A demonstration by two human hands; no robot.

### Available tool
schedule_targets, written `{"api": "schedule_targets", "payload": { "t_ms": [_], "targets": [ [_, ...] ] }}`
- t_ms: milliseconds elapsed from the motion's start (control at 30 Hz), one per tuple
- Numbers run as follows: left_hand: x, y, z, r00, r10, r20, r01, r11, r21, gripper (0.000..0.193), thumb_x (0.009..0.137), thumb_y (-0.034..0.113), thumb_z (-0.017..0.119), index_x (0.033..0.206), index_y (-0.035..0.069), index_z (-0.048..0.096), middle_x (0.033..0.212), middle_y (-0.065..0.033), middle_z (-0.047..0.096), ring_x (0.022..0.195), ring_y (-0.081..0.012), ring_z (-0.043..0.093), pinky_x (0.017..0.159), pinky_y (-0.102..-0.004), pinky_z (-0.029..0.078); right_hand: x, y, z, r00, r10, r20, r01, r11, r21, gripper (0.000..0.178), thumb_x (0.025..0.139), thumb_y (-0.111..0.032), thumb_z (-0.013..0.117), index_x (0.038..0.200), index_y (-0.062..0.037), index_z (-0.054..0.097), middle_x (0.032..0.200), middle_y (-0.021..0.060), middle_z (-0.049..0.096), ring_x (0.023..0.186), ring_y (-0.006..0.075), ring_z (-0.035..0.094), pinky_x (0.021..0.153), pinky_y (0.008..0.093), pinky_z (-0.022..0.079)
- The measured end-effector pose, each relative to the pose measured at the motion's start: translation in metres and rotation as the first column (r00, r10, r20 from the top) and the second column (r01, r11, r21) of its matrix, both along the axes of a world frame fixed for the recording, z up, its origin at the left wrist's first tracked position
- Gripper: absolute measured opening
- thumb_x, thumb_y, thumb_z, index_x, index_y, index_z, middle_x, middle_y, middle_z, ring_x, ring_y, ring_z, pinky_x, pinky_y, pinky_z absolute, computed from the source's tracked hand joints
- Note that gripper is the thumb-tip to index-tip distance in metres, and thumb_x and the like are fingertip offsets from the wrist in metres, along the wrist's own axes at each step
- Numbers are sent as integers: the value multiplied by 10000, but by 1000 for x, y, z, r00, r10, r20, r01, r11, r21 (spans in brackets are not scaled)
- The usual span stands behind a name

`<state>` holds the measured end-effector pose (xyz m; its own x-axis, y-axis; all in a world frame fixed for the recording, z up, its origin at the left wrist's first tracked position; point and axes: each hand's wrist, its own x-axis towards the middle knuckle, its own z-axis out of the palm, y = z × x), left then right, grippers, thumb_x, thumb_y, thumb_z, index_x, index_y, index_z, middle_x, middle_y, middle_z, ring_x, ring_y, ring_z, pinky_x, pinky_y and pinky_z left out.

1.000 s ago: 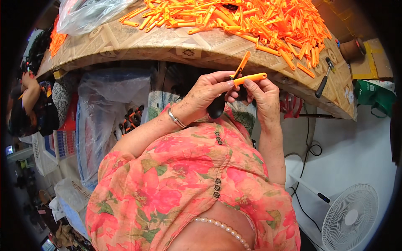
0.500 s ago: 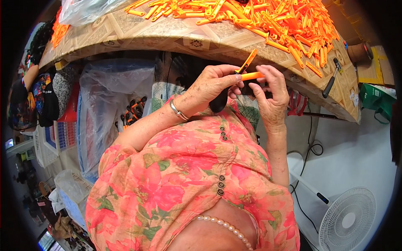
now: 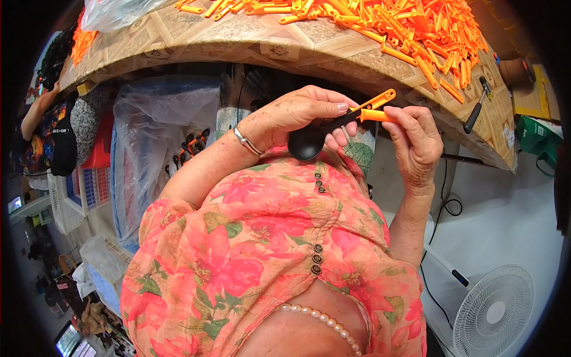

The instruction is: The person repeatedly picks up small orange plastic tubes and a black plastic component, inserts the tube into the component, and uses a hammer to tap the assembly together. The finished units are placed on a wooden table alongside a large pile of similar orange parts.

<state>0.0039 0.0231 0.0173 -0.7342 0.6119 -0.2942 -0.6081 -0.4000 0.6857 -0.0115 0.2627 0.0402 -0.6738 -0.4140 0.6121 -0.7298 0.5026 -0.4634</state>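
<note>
Black ladle gripped in left hand, bowl on the body side of the palm. Orange handle just past those fingertips; can't tell whether joined to the ladle, too much finger in the way. Second handle pinched between thumb and fingers of right hand, just beside the first. Beyond: patterned table, heap of loose orange handles on top, black-handled tool near the right edge, brown spool farther off.

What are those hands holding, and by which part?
The left hand holds a black, round-bowled spoon by its orange-ended handle; the right hand pinches an orange plastic tube-shaped piece near its right end.
</note>
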Motion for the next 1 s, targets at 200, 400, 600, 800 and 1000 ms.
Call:
{"api": "schedule_targets", "payload": {
  "t_ms": [200, 400, 600, 800, 1000],
  "targets": [
    [-3, -1, 3, 997, -69, 17, 70, 997, -43, 302, 996, 173, 572, 1222, -26, 586, 890, -85, 671, 690, -137, 683, 592, -226, 575, -3, 10, 15, 997, -4, -71, 17, 981, 192, 264, 730, -139, 798, 986, -121, 737, 902, 24, 630, 888, 202, 605, 849, 376, 445],
    [-3, -3, 0, 989, -146, -15, 145, 989, -42, 314, 993, 168, 571, 1220, -48, 583, 861, -73, 655, 662, -134, 685, 603, -231, 585, -7, 6, 19, 994, 86, -72, -64, 964, 260, 262, 738, -158, 793, 990, -123, 728, 1039, 19, 679, 997, 209, 622, 981, 417, 424],
    [-4, -4, -1, 984, -172, -38, 167, 981, -93, 300, 999, 153, 549, 1219, -48, 588, 854, -68, 659, 647, -132, 686, 614, -235, 587, -6, 5, 15, 995, 98, -20, -88, 952, 295, 244, 757, -168, 787, 990, -124, 729, 1045, 12, 703, 1026, 201, 652, 1044, 446, 416],
    [-5, -5, -5, 975, -215, -60, 209, 974, -91, 289, 1007, 146, 533, 1214, -47, 590, 832, -64, 658, 651, -130, 688, 621, -230, 584, -8, 3, 12, 989, 145, -1, -138, 947, 288, 239, 759, -153, 785, 987, -111, 728, 1036, 25, 719, 1013, 208, 674, 1038, 438, 434],
    [-5, -6, -1, 957, -270, -103, 258, 959, -117, 285, 1025, 160, 508, 1205, -45, 591, 786, -50, 649, 640, -118, 678, 612, -219, 575, -6, 3, 7, 986, 168, 21, -167, 945, 281, 234, 760, -143, 782, 983, -99, 728, 1037, 43, 722, 1038, 217, 674, 1027, 444, 447]
  ]
}}
